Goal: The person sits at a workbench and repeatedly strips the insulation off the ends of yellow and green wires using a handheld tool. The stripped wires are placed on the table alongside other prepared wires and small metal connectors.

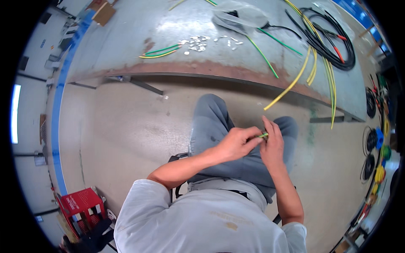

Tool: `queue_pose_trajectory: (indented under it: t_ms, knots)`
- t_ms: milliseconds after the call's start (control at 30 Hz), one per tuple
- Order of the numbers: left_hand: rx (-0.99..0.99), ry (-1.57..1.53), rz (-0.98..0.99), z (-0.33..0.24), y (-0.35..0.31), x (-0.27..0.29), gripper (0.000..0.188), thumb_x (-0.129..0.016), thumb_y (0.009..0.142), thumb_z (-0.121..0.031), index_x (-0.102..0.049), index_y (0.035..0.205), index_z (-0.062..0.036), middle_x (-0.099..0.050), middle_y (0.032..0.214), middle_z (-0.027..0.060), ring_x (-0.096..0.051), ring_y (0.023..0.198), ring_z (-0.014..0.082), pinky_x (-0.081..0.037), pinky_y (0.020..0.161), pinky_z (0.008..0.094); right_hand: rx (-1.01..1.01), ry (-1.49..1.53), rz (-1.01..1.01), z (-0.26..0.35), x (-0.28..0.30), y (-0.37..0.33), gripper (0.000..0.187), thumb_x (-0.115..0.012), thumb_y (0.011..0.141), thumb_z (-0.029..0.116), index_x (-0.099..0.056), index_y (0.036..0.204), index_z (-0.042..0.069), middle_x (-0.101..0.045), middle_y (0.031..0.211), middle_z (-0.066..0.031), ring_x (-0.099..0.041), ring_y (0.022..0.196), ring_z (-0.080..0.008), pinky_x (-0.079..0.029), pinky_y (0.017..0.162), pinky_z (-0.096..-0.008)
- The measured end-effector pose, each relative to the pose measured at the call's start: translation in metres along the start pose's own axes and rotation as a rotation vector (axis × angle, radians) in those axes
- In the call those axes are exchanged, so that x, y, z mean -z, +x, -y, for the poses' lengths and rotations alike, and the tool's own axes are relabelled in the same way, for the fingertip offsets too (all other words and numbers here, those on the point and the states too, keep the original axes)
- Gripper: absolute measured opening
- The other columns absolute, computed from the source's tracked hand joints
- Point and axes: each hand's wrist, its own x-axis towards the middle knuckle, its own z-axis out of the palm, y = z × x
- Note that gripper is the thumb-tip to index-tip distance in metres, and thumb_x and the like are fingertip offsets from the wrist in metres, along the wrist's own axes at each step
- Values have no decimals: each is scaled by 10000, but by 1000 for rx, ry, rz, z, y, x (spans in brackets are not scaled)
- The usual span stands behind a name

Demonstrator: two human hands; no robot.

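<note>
Over my lap, both hands meet at a short piece of green-and-yellow wire [263, 135]. Thumb and fingers of my left hand [239, 143] pinch it from the left. My right hand [272, 142] closes on it from the other side, its index finger pointing up toward the table. Most of the wire is hidden by the fingers. On the table beyond lie several small white pieces [195, 43], beside short green wires [162, 50] and a yellow wire [158, 55]. A longer yellow tube or cable [291, 86] hangs over the table's near edge.
The metal table [126, 50] has a worn brown front edge. A clear plastic bag [240, 17], a coil of black cable [327, 50] and red-handled pliers [338, 54] lie on it. A red perforated box [82, 206] stands lower left; cable coils [371, 139] line the right side.
</note>
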Motion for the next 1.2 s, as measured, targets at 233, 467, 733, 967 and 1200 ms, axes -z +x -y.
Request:
queue_pose_trajectory:
  t_ms: [233,467,733,967,1200]
  knots:
    - [-68,20,3,0,-3,2,205,-691,1074,-131,-703,1249,-24,-708,821,94,-610,687,135,-523,649,327,24,-21,-30,-7,-5,-1,502,-687,825,-67,-672,1310,62,-655,1288,-178,-637,1210,-414,-543,1005,-498]
    - [-23,11,-23,-5,-4,1,200,-688,1069,-104,-720,1249,-22,-708,827,91,-635,708,107,-539,659,311,124,-165,-157,0,-2,13,171,-794,875,118,-686,1004,88,-692,1245,-103,-629,1134,-361,-466,956,-504]
    - [-55,-10,9,-5,-2,-4,145,-702,1052,-48,-710,1186,7,-688,796,60,-651,700,102,-532,645,294,199,-54,-165,-8,1,19,263,-859,810,86,-616,908,64,-711,1067,-92,-663,1114,-356,-489,966,-489]
    - [-51,-48,39,-8,-7,-6,142,-697,1056,-38,-707,1185,21,-689,817,58,-652,721,97,-532,652,295,293,12,-237,-11,1,21,345,-896,766,57,-562,856,53,-626,896,-96,-633,904,-339,-514,687,-451]
    - [-245,231,-164,-6,-1,-6,183,-726,1028,-45,-713,1201,14,-715,923,128,-694,768,268,-547,691,367,175,-46,-159,-8,5,23,298,-870,806,46,-582,883,36,-622,944,-125,-631,919,-370,-530,734,-471]
